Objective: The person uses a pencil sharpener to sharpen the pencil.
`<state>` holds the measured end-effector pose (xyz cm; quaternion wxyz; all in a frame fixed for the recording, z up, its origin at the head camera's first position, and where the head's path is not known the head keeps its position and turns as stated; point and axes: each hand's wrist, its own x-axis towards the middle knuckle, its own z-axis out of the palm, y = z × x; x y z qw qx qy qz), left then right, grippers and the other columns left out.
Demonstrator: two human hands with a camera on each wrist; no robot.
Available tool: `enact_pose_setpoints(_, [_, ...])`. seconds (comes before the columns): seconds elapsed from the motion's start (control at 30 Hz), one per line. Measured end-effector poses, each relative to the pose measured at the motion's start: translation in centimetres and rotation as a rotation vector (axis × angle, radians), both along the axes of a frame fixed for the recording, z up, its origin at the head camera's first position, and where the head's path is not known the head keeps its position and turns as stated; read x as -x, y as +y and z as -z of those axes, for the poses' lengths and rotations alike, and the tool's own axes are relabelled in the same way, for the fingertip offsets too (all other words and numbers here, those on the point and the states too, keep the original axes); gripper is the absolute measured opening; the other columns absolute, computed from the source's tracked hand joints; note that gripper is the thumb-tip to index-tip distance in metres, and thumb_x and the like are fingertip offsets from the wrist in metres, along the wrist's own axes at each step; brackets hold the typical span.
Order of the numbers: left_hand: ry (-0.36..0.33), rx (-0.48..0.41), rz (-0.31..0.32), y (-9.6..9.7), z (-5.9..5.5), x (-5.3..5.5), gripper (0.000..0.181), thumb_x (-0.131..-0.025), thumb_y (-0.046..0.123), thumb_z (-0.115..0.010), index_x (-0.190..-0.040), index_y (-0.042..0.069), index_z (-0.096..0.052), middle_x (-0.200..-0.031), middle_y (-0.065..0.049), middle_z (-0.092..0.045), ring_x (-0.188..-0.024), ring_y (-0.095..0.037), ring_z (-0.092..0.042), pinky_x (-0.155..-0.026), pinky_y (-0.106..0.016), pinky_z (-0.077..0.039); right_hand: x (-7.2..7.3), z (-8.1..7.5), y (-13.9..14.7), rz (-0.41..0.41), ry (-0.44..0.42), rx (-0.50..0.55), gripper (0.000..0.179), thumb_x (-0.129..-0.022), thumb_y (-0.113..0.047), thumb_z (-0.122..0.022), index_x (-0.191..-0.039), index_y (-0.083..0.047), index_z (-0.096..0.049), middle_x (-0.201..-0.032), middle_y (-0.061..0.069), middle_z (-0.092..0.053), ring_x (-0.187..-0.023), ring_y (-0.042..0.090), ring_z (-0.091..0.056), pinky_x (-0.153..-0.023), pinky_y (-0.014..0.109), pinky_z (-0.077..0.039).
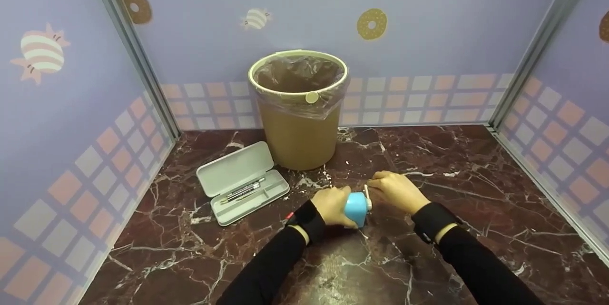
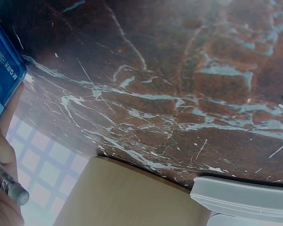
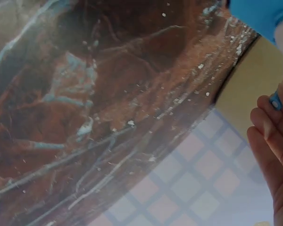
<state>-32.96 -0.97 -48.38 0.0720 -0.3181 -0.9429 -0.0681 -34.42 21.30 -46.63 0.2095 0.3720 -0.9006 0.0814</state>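
My left hand [image 1: 331,206] grips a light-blue hand-crank pencil sharpener [image 1: 356,209] low over the table. In the left wrist view, the blunt end of a pencil [image 2: 12,185] shows beside my left fingers; its other end is hidden. On the sharpener's right side is a white crank [image 1: 367,191], which my right hand [image 1: 398,192] pinches at its end. A small blue piece of the crank's knob [image 3: 275,101] shows between my right fingers in the right wrist view.
An open grey pencil case [image 1: 250,205] with several pencils [image 1: 245,191] lies left of my hands. Behind it stands a brown bin [image 1: 299,138] lined with a clear bag. The marble table [image 1: 181,257] has patterned walls at the back and sides.
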Motion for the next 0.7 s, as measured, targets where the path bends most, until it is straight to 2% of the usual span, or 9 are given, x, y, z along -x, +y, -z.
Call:
enact_pose_setpoints(0.17, [0.016, -0.004, 0.009, -0.1, 0.1, 0.0, 0.071, -0.063, 0.058, -0.091, -0.106, 0.011, -0.061, -0.087, -0.002, -0.073, -0.075, -0.019, -0.072, -0.064, -0.035, -0.058, 0.2, 1.0, 0.0, 0.005, -0.032, -0.005, 0.009, -0.089, -0.01, -0.075, -0.096, -0.011, -0.079, -0.085, 0.008, -0.07, -0.073, 0.025, -0.07, -0.066, 0.042, -0.057])
enact_pose_setpoints(0.4, [0.017, -0.018, 0.021, 0.0, 0.0, 0.0, 0.07, -0.064, 0.056, -0.091, -0.107, 0.01, -0.061, -0.088, -0.002, -0.073, -0.076, -0.019, -0.072, -0.065, -0.035, -0.058, -0.1, 2.4, 0.0, 0.005, -0.048, -0.016, 0.013, -0.087, -0.005, -0.076, -0.099, -0.008, -0.079, -0.096, 0.012, -0.075, -0.083, 0.029, -0.074, -0.071, 0.043, -0.06])
enact_pose_setpoints(0.53, [0.006, -0.036, 0.025, -0.2, 0.2, 0.1, 0.069, -0.063, 0.056, -0.091, -0.106, 0.011, -0.061, -0.087, -0.001, -0.073, -0.075, -0.018, -0.071, -0.063, -0.034, -0.057, -0.4, 3.1, -0.2, 0.01, -0.04, -0.038, 0.015, -0.084, -0.003, -0.077, -0.099, -0.008, -0.079, -0.091, 0.011, -0.073, -0.078, 0.028, -0.072, -0.067, 0.042, -0.058])
enact_pose_setpoints(0.7, [-0.008, -0.042, 0.024, -0.1, 0.1, 0.1, 0.069, -0.064, 0.056, -0.091, -0.106, 0.011, -0.061, -0.087, -0.001, -0.073, -0.074, -0.018, -0.07, -0.062, -0.033, -0.056, -1.0, 3.9, -0.2, 0.003, -0.023, -0.04, 0.008, -0.082, -0.005, -0.078, -0.09, -0.005, -0.077, -0.084, 0.008, -0.07, -0.072, 0.025, -0.069, -0.064, 0.04, -0.057])
